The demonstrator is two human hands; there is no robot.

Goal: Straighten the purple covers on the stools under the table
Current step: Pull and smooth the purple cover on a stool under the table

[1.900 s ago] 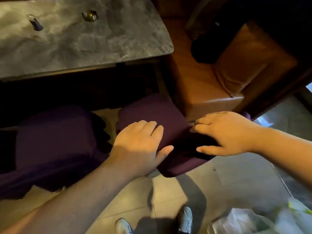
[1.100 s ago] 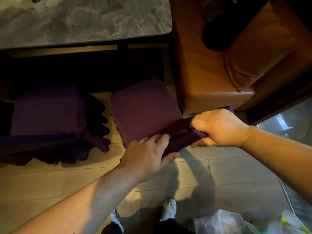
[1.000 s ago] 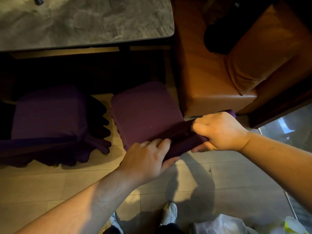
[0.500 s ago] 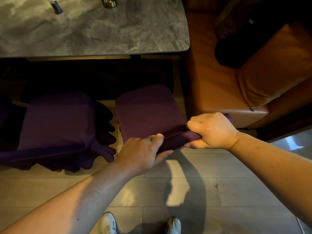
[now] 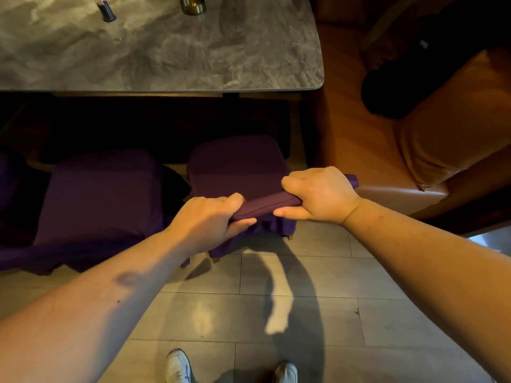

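Two stools with purple covers stand half under a grey marble table (image 5: 171, 56). The right stool's purple cover (image 5: 235, 167) lies flat on the seat, and its near edge is gathered into a thick fold. My left hand (image 5: 210, 219) grips the left end of that fold. My right hand (image 5: 315, 194) grips the right end, with a corner of cloth sticking out past it. The left stool's purple cover (image 5: 96, 197) hangs in ruffles to the floor, untouched.
An orange leather bench (image 5: 359, 150) stands to the right, close beside the held stool, with a dark bag (image 5: 409, 78) on it. A small bottle (image 5: 106, 9) and a metal cup (image 5: 192, 4) sit on the table. Grey floor tiles (image 5: 249, 313) and my shoes are below.
Both hands went from resting flat on the right stool's cover to gripping its near edge, which they have drawn toward me. The view has risen, showing more of the table.
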